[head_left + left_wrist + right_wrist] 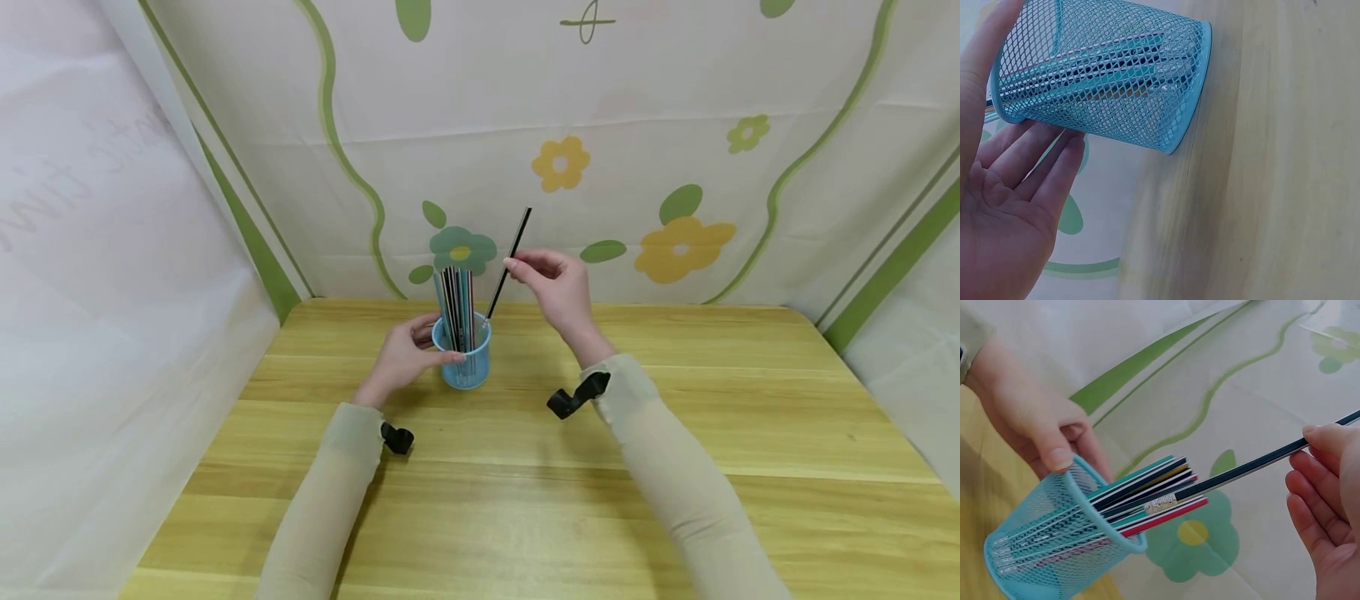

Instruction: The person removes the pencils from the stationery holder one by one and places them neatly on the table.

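Observation:
A light blue mesh pencil cup (466, 373) stands upright on the wooden table, holding a bundle of striped pencils (456, 302) in black, white, teal and red. My left hand (401, 357) holds the cup at its rim from the left, the thumb on the near side and the fingers on the far side. Between thumb and forefinger, my right hand (561, 292) pinches a black-and-white striped pencil (516, 240) near its upper part. That pencil slants, its silvery ferrule end (1160, 504) pointing down at the cup's mouth, overlapping the bundle in the right wrist view.
The cup is near the far edge of the wooden table (495, 500). A white cloth backdrop (495, 167) printed with flowers and green lines hangs behind it, with cloth walls on both sides. Each sleeve cuff carries a black wrist camera (577, 396).

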